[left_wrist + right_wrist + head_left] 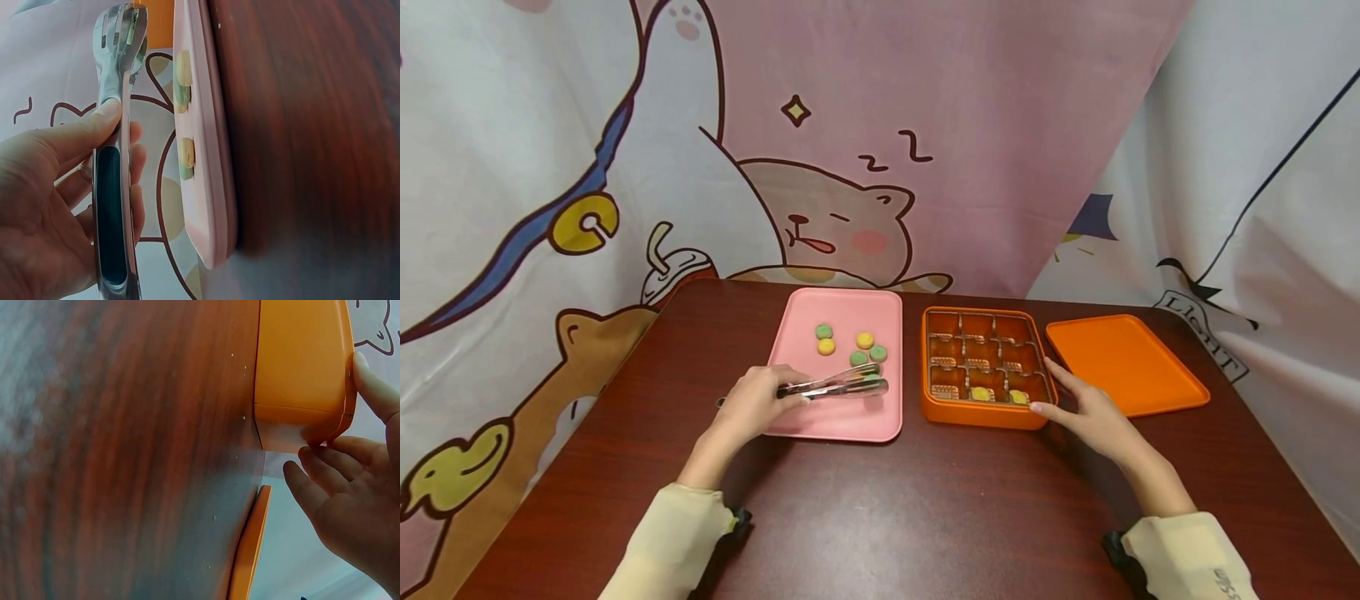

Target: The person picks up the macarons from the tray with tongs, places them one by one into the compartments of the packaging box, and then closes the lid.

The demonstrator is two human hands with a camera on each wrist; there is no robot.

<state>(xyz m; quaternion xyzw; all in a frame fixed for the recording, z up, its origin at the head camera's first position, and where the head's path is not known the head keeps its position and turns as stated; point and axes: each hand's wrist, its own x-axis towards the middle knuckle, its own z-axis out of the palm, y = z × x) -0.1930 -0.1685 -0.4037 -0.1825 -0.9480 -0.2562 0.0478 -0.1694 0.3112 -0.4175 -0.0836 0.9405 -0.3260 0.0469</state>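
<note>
Left hand (752,406) grips tongs (838,386) | lengthwise left-right | tips toward orange box (985,412)

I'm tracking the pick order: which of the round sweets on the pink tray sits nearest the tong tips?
The green sweet directly under the tong tips, partly hidden by them. The other sweets on the pink tray lie clear of the tongs, farther toward the back edge.

The tongs (838,386) are polished metal with a dark glossy inlay in the handle. The pink tray (820,417), the orange box (977,413) and its lid (1123,363) look like smooth matt plastic. The counter (925,517) is dark reddish wood grain with a slight sheen. The backdrop (925,125) is printed cloth.
</note>
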